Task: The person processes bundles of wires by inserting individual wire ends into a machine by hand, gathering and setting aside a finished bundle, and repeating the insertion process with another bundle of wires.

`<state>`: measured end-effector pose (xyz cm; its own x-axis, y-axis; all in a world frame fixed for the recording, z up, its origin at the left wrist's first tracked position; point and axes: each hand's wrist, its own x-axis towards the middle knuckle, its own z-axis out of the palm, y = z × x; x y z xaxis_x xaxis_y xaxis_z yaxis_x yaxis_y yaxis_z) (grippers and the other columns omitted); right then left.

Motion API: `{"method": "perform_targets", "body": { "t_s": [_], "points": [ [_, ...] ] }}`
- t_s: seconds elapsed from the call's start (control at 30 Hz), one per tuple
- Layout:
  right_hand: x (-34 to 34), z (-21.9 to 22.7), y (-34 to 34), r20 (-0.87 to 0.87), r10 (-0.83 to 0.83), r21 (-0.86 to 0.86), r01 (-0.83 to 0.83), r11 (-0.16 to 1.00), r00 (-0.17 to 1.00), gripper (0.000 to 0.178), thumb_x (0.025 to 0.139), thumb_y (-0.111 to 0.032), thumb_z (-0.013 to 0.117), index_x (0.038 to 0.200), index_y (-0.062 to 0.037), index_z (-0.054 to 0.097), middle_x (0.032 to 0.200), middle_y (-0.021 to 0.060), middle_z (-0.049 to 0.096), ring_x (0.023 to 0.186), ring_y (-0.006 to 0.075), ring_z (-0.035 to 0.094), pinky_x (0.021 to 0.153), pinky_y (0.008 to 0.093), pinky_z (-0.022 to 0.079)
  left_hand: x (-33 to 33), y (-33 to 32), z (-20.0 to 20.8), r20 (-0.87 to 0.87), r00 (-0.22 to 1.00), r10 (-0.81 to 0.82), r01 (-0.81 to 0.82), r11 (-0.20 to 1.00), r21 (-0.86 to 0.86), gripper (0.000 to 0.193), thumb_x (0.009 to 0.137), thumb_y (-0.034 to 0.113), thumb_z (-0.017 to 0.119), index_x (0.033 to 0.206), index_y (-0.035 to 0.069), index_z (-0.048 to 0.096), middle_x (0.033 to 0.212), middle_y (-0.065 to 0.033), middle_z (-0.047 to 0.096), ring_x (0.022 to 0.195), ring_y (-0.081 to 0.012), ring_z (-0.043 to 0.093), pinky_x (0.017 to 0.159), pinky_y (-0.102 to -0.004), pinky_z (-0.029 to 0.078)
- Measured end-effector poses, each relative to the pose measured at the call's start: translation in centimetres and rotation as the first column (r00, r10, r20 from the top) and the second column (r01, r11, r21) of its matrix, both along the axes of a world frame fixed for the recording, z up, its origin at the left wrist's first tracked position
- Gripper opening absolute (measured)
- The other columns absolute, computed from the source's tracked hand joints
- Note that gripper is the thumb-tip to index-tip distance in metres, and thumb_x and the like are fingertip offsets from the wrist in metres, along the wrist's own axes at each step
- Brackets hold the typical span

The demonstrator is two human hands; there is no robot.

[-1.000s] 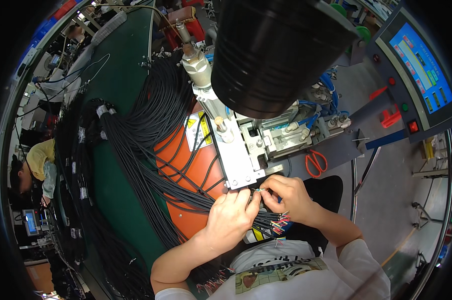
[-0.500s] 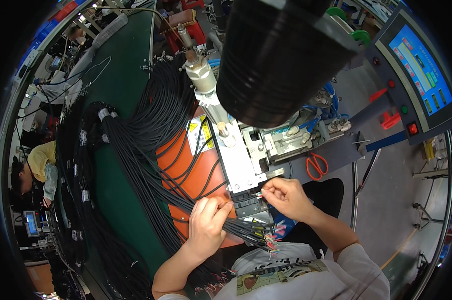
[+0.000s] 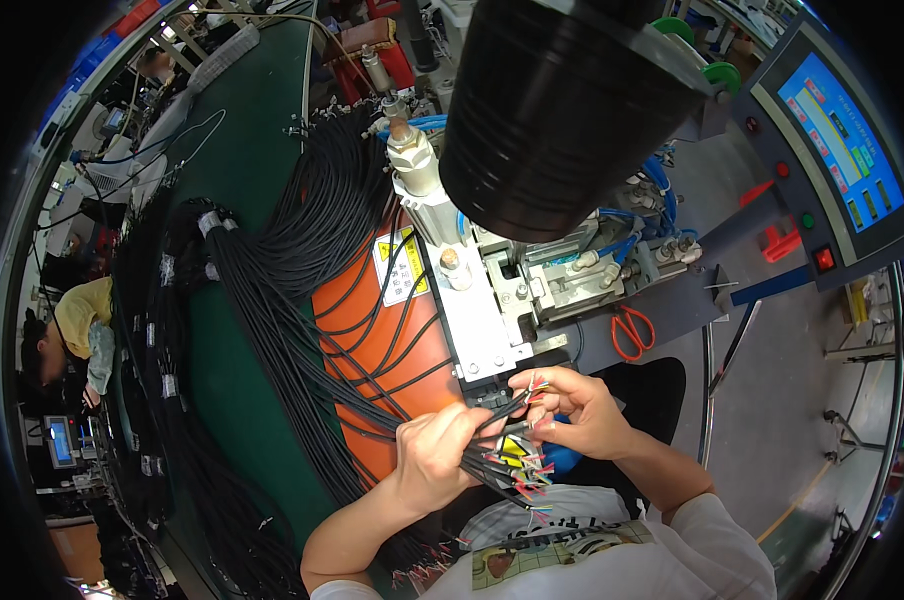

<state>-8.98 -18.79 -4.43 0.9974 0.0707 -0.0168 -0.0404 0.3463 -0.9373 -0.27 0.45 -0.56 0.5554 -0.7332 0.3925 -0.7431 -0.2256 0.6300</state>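
Observation:
My left hand (image 3: pixel 434 452) is closed around several black cables (image 3: pixel 492 466), whose stripped ends fan out to the right in red, white, green and yellow wires. Facing it, my right hand (image 3: pixel 584 412) is curled at one cable's end, with the coloured wire ends (image 3: pixel 538 388) between thumb and fingers; the exact contact is partly hidden. Just beyond both hands stands a machine with a silver metal block (image 3: pixel 487 340). Its lower dark part (image 3: pixel 487 393) is partly covered by my fingers and the cables.
A large black cylinder (image 3: pixel 562 120) hangs over the machine. Orange-handled scissors (image 3: pixel 632 333) lie to the right, below a control screen (image 3: pixel 840 140). More black cables (image 3: pixel 322 200) spread across an orange surface (image 3: pixel 412 385) and green table (image 3: pixel 247 365). Another person (image 3: pixel 82 325) bends at far left.
My right hand has drawn back from the machine's front to the cable ends. My left hand has moved slightly right and down, bringing the cables closer to it. The silver block's upper parts have shifted.

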Motion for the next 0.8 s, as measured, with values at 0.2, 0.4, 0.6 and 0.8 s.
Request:
{"method": "perform_targets", "body": {
  "t_s": [0.2,0.4,0.6,0.8],
  "points": [
    [0.4,0.0,0.6,0.041,-0.092,-0.146,0.097,0.985,0.995,0.033,0.088,0.003,0.06,0.121,0.0053,0.053,0.102,0.0086,0.062,0.081,0.0089,0.064,0.067,0.0204,0.052,-0.2,-0.1,-0.7,-0.017,1.0,0.022,-0.022,1.0,0.013,0.021,0.071,0.008,0.077,0.084,0.002,0.062,0.06,-0.009,0.056,0.048,-0.0246,0.057,0.046,-0.0332,0.044],
    [0.4,0.4,0.8,-0.104,-0.146,0.031,0.15,0.988,0.984,0.021,0.094,-0.005,0.055,0.113,0.0022,0.059,0.08,0.0028,0.061,0.061,0.0063,0.057,0.054,0.0187,0.043,0.0,-0.4,-0.7,-0.169,0.986,0.013,-0.016,1.0,-0.019,0.024,0.072,0.006,0.076,0.092,0.002,0.064,0.065,-0.0119,0.061,0.053,-0.028,0.062,0.049,-0.0341,0.048],
    [1.3,-0.2,-0.7,-0.252,-0.024,0.278,0.096,0.956,0.967,0.022,0.095,-0.012,0.053,0.102,0.0063,0.063,0.07,0.0064,0.06,0.052,0.009,0.052,0.05,0.0189,0.042,0.2,-0.8,-0.6,-0.159,0.986,-0.046,0.042,0.999,-0.028,0.032,0.072,0.006,0.075,0.101,0.0,0.065,0.075,-0.0115,0.064,0.065,-0.0283,0.066,0.054,-0.0341,0.051],
    [2.0,-0.1,-1.7,-0.26,0.092,0.207,-0.038,0.978,0.961,0.021,0.091,-0.009,0.057,0.095,0.0084,0.067,0.072,0.008,0.06,0.053,0.0095,0.053,0.048,0.0195,0.04,-0.1,-0.3,-1.4,0.421,0.903,-0.085,0.085,0.996,0.018,0.02,0.078,0.009,0.07,0.094,-0.002,0.067,0.058,-0.0004,0.044,0.045,-0.0117,0.045,0.041,-0.0274,0.032]
  ]
}}
